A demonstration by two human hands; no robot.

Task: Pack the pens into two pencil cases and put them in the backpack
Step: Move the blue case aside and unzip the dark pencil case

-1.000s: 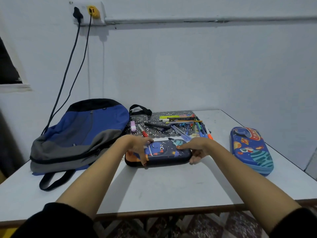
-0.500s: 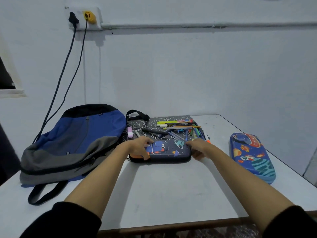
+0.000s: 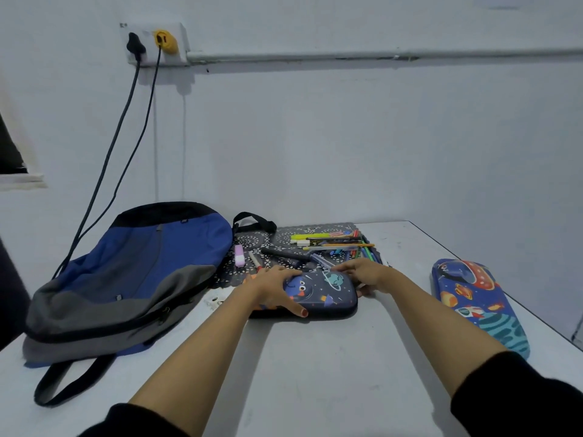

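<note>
Two grips on dark pencil case (image 3: 325,293), centre of bench (image 3: 315,373), just on near side of pens (image 3: 334,244): left grip (image 3: 274,288) curled over left end, right grip (image 3: 367,275) clasping right end. Judged rigid-shelled, light, slick; best held by both ends. Blue pencil case (image 3: 476,305) at right, backpack (image 3: 135,272) at left.

A pale grey wall (image 3: 347,137) rises behind a white flat-topped table (image 3: 315,373). High on the left, a white socket box (image 3: 181,36) holds 1 black plug (image 3: 135,44) and 1 yellow plug (image 3: 164,41); 2 dark cables (image 3: 117,130) hang down. A thin grey conduit pipe (image 3: 378,55) runs right from the box. A dark window opening (image 3: 9,152) sits far left.
</note>
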